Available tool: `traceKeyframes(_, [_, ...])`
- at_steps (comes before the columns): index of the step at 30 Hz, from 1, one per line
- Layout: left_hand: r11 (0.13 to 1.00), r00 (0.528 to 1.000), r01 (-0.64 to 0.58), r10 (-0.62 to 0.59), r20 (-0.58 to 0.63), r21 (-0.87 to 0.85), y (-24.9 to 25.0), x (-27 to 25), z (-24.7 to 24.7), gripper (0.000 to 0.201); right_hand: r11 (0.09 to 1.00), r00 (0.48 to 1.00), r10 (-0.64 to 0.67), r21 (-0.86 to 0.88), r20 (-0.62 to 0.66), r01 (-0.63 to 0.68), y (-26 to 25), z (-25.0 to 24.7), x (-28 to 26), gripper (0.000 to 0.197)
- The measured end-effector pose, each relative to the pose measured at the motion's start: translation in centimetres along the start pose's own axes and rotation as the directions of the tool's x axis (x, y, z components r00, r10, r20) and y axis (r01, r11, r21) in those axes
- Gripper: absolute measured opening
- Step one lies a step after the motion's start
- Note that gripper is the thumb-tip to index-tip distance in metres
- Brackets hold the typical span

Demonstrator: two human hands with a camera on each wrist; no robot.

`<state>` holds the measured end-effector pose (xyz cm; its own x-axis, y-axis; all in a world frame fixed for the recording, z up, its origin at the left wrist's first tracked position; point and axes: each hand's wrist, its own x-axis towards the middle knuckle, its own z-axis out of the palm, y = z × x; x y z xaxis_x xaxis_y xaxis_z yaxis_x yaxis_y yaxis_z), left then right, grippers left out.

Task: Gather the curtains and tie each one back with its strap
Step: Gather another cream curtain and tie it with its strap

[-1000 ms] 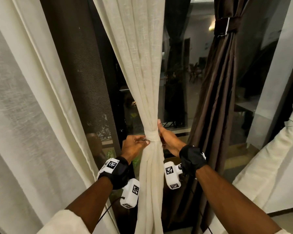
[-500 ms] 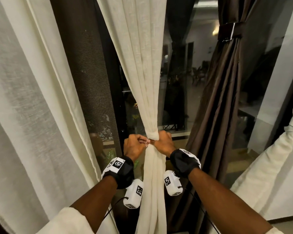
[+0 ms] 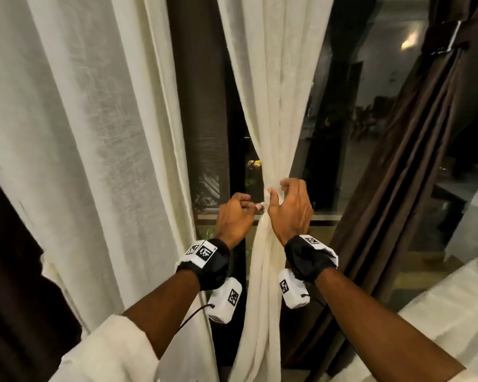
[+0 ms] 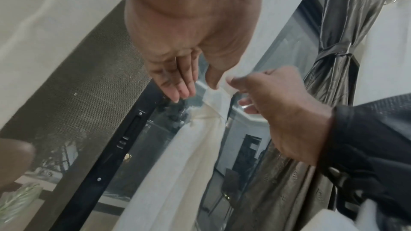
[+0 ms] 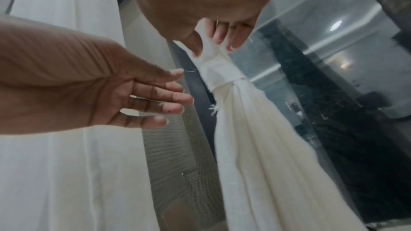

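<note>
Left hand (image 3: 233, 215) eased off; cream curtain (image 3: 273, 106) cinched by strap (image 5: 219, 75).

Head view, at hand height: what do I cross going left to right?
Loose cream curtain → left hand → gathered cream curtain → right hand → tied brown curtain.

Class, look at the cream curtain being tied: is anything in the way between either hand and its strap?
Nothing visible. The right hand already pinches the strap at the gathered cream curtain, and the left hand sits right beside it.
</note>
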<state>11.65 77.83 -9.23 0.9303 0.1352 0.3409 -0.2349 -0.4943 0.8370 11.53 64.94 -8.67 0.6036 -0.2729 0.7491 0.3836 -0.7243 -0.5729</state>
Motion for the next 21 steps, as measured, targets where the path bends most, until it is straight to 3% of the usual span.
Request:
traceKeyframes(2, [0.995, 0.975, -0.095, 0.102, -0.200, 0.043, 0.0, -0.7, -3.4, 0.025, 0.994, 0.991, -0.088, 0.052, -0.102, 0.093, -3.0, 1.2, -0.7, 0.015])
traceKeyframes(4, [0.983, 0.900, -0.140, 0.177, -0.397, 0.120, 0.5, -1.8, -5.7, 0.029, 0.987, 0.988, -0.117, 0.095, -0.106, 0.127, -5.1, 2.1, -0.9, 0.017])
traceKeyframes(7, [0.990, 0.796, -0.111, 0.142, -0.589, 0.088, -0.8, -2.5, -10.2, 0.028, 0.990, 0.995, -0.082, 0.117, 0.060, 0.075, -9.0, 5.5, -2.6, 0.035])
traceKeyframes(10, [0.995, 0.748, -0.086, 0.093, -0.657, 0.043, -3.5, -2.2, -14.1, 0.034, 0.996, 0.973, -0.014, 0.093, 0.229, -0.008, -12.9, 9.0, -4.2, 0.046])
traceKeyframes(12, [0.994, 0.769, -0.077, 0.107, -0.630, 0.075, -5.0, -1.4, -15.9, 0.042, 0.996, 0.964, 0.034, 0.075, 0.265, -0.056, -15.2, 10.6, -4.5, 0.050])
traceKeyframes(16, [0.989, 0.893, -0.081, 0.128, -0.431, 0.125, -6.4, 0.2, -17.5, 0.055, 0.998, 0.972, 0.061, 0.001, 0.228, -0.063, -17.9, 12.6, -4.4, 0.029])
traceKeyframes(19, [0.989, 0.951, -0.081, 0.114, -0.286, 0.125, -7.2, 0.9, -17.9, 0.040, 0.996, 0.978, 0.081, 0.004, 0.191, -0.084, -17.9, 11.7, -4.6, 0.022])
traceKeyframes(21, [0.980, 0.956, -0.134, 0.168, -0.242, 0.149, -8.3, 1.1, -18.8, 0.023, 0.978, 0.970, 0.206, 0.002, 0.132, -0.208, -16.9, 10.0, -4.5, 0.025])
